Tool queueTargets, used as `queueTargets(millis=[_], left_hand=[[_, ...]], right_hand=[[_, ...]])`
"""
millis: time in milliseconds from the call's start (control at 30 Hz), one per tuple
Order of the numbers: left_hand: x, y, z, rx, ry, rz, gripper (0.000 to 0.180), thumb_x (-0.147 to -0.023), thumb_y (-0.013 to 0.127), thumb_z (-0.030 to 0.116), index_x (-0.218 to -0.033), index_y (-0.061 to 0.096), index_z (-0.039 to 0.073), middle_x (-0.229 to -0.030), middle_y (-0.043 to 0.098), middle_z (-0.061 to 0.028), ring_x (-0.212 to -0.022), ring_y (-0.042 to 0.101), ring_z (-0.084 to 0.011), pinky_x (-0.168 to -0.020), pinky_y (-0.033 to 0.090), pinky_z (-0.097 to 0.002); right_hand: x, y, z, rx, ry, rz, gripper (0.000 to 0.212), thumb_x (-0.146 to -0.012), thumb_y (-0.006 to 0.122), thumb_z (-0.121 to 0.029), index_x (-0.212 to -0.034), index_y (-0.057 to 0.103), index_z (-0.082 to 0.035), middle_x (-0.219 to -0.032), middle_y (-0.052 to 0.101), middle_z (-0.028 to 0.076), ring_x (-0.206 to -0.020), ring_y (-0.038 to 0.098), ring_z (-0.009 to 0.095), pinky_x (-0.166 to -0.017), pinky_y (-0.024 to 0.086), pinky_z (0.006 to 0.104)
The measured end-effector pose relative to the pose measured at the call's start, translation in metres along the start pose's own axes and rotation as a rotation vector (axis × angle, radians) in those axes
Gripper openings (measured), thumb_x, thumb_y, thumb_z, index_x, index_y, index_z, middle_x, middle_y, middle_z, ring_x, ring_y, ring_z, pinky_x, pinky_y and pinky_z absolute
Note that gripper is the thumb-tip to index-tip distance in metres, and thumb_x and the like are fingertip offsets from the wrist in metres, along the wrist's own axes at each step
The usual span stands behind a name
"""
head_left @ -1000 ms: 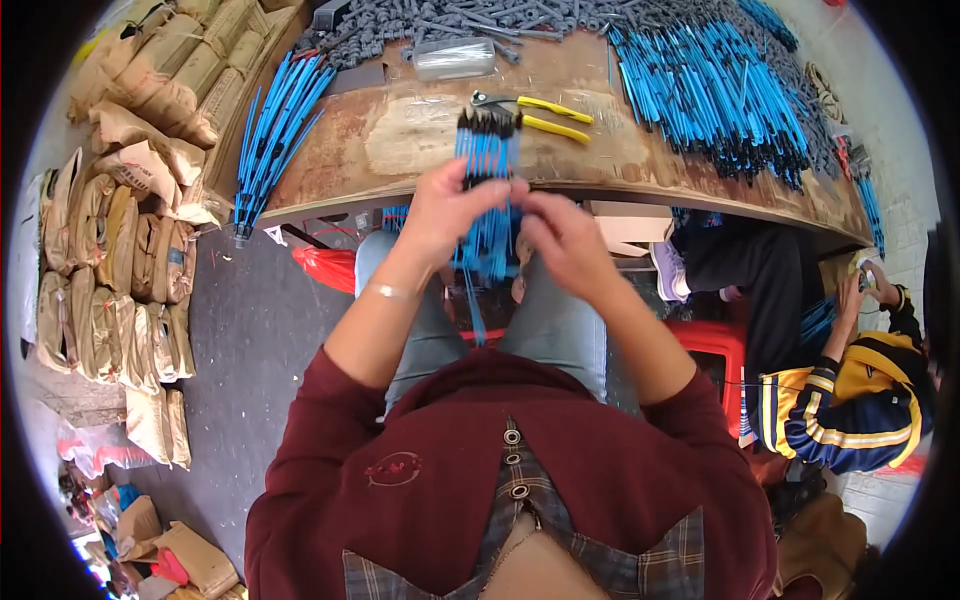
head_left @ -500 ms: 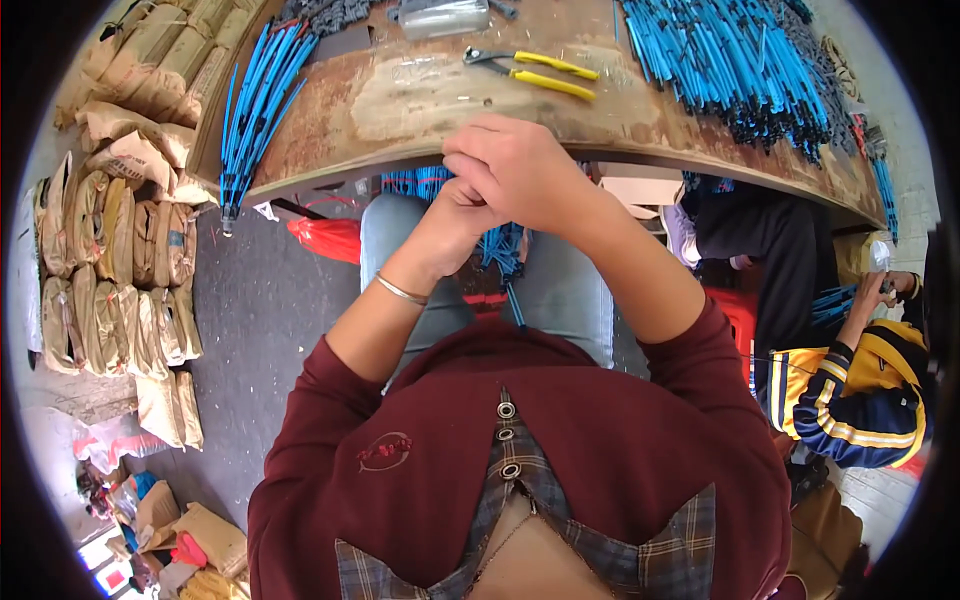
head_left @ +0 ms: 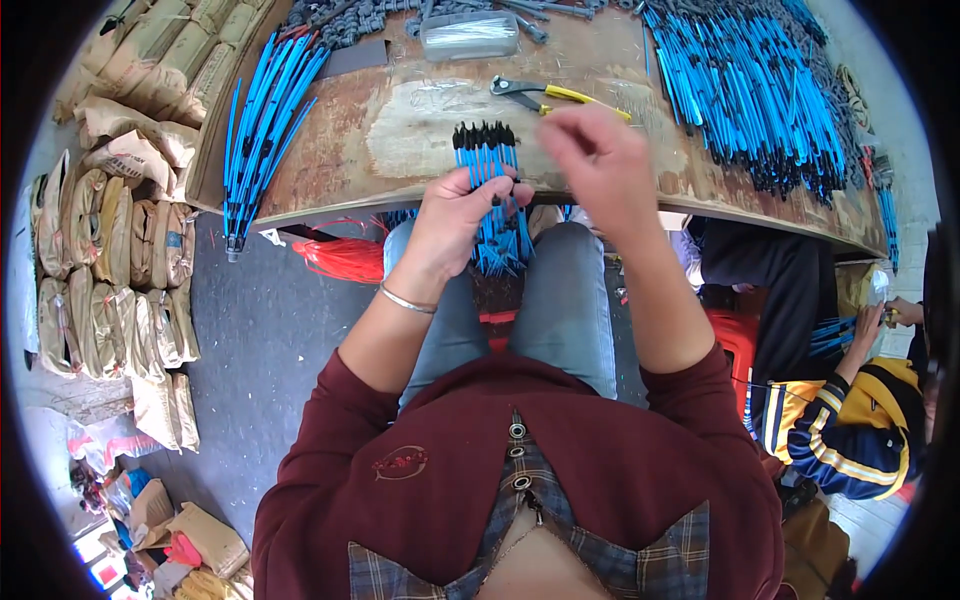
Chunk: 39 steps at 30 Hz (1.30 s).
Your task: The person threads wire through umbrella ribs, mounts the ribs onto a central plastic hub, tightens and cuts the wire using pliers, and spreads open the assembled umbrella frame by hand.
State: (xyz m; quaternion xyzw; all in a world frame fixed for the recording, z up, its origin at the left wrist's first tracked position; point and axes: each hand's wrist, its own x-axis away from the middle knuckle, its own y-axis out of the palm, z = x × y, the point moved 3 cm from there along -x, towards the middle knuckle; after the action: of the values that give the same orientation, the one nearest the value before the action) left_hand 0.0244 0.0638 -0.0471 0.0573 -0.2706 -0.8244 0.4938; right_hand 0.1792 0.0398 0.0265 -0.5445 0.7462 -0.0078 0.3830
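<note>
My left hand (head_left: pixel 462 212) is closed round a bundle of thin blue rods (head_left: pixel 487 160) at the table's front edge. The rods' black tips stand above my fist, and their lower blue ends hang down between my knees. My right hand (head_left: pixel 605 170) is raised apart from the bundle, to its right, and is smeared by motion. Its fingers look curved, but whether anything is in them cannot be made out. Just beyond it lie yellow-handled pliers (head_left: pixel 520 88), partly covered by that hand.
A large pile of black-tipped blue rods (head_left: pixel 750 100) covers the table's right side; a smaller bunch (head_left: pixel 265 130) overhangs its left edge. A clear plastic box (head_left: pixel 470 38) stands at the back among grey parts. Brown paper packages (head_left: pixel 120 270) are stacked left. Another person (head_left: pixel 850 410) works at right.
My hands were together at the table edge, and now they are apart. The right has moved up and right. Above my left hand, the bundle's black tips have come into sight.
</note>
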Motion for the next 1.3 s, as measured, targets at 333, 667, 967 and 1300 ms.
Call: queueTargets(millis=[333,667,967,1300], left_hand=[[-0.002,-0.005,-0.007,0.047,0.145,0.024,0.014,-0.085,0.057,0.004,-0.097,0.062,0.001,-0.088,0.061,-0.0003,-0.079,0.056,-0.0065,-0.069,0.046,-0.0216],[0.000,-0.008,-0.006,0.022,0.100,-0.049,0.017,-0.083,0.061,0.005,-0.099,0.062,0.002,-0.090,0.062,0.0000,-0.080,0.056,-0.0072,-0.072,0.046,-0.0224],[0.005,-0.004,-0.002,-0.021,0.169,-0.058,0.016,-0.083,0.060,0.004,-0.098,0.063,0.002,-0.089,0.062,-0.0004,-0.080,0.056,-0.0078,-0.072,0.047,-0.0227],[0.007,-0.012,-0.006,-0.148,0.274,-0.031,0.012,-0.083,0.059,0.003,-0.093,0.065,0.001,-0.085,0.065,-0.0035,-0.076,0.059,-0.0082,-0.070,0.048,-0.0235]], right_hand=[[0.006,0.042,-0.014,0.191,-0.137,0.034,0.013,-0.073,0.066,-0.011,-0.079,0.059,-0.002,-0.070,0.056,0.009,-0.062,0.055,0.022,-0.055,0.043,0.0317],[0.014,0.042,-0.014,0.227,-0.171,0.043,0.009,-0.075,0.062,-0.010,-0.078,0.058,-0.002,-0.071,0.056,0.011,-0.064,0.056,0.029,-0.057,0.045,0.0368],[0.018,0.039,-0.011,0.005,-0.095,-0.054,0.012,-0.075,0.062,-0.009,-0.084,0.059,-0.002,-0.073,0.058,0.011,-0.067,0.058,0.029,-0.058,0.046,0.0347],[-0.010,0.035,-0.032,0.059,-0.440,-0.180,0.031,-0.078,0.062,-0.011,-0.106,0.055,0.000,-0.106,0.057,0.013,-0.096,0.055,0.028,-0.082,0.045,0.0349]])
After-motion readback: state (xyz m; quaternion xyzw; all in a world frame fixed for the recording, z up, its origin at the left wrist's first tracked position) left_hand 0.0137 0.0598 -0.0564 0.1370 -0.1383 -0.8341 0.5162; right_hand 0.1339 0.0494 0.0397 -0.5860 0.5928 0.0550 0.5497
